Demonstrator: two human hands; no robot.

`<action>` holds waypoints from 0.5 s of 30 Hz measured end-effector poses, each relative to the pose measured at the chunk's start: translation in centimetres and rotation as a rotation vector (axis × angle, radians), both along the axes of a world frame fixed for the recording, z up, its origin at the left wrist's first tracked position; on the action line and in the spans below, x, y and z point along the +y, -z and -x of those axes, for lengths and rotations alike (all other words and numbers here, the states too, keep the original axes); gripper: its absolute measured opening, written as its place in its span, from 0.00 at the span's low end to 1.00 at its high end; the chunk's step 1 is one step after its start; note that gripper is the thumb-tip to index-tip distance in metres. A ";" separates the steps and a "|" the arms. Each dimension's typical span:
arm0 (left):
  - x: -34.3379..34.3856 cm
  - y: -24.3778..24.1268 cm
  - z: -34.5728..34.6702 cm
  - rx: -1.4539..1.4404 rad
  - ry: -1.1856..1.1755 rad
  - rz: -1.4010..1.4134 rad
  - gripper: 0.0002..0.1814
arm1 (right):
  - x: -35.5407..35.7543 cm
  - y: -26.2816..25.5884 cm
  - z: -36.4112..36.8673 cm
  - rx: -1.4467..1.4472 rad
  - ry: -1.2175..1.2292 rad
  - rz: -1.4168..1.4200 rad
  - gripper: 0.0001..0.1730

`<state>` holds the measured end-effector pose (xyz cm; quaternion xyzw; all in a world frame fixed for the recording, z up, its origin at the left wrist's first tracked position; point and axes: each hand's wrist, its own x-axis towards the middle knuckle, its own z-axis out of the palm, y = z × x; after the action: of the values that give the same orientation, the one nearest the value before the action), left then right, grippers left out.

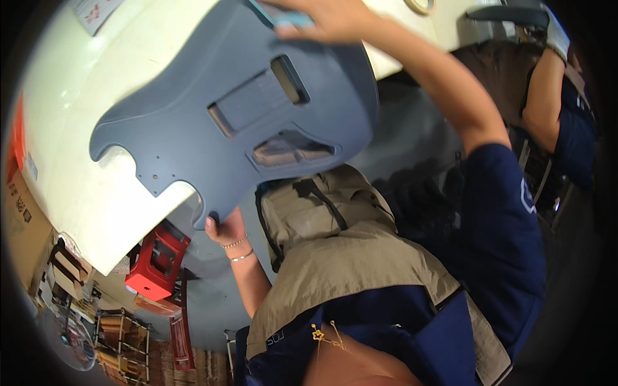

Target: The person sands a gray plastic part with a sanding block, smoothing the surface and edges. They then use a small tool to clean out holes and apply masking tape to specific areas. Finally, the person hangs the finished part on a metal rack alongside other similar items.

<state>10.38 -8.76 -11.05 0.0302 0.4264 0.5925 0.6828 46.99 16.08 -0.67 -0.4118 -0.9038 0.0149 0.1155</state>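
A grey solid-body electric guitar body (193, 130) is tilted over the table's near edge. Its face with routed cavities and several small screw holes is towards me. My left hand (229, 227) grips the tip of one horn, thumb on the near face. At the far edge, my right hand (333, 20) holds a teal pad (293, 20) against the body's rim. That pad is blurred and partly hidden by the fingers, so its exact kind is unclear. The body's lower edge is close to my beige apron (357, 246); contact cannot be made out.
The pale table (63, 159) bears a roll of tape (421, 6) and a printed sheet (96, 14). A red plastic stool (159, 260) stands below its corner. Left are a cardboard box (24, 212), a fan (67, 337) and racks (123, 347). A co-worker's gloved hand (556, 36) holds a dark part.
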 end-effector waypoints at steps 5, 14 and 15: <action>1.0 -2.1 -1.2 -0.032 0.073 0.003 0.43 | -7.4 0.3 0.0 -0.051 0.150 0.059 0.36; 1.6 -2.8 0.2 -0.316 0.269 0.017 0.36 | -24.0 0.5 2.6 0.052 0.615 0.204 0.40; 1.8 -3.2 -0.1 -0.326 0.261 0.015 0.36 | -24.3 1.5 3.6 0.125 0.769 0.136 0.41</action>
<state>10.50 -6.98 -7.82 -0.0160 0.3072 0.4927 0.8140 43.40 -8.18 -2.17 -0.7253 -0.6718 0.0553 0.1397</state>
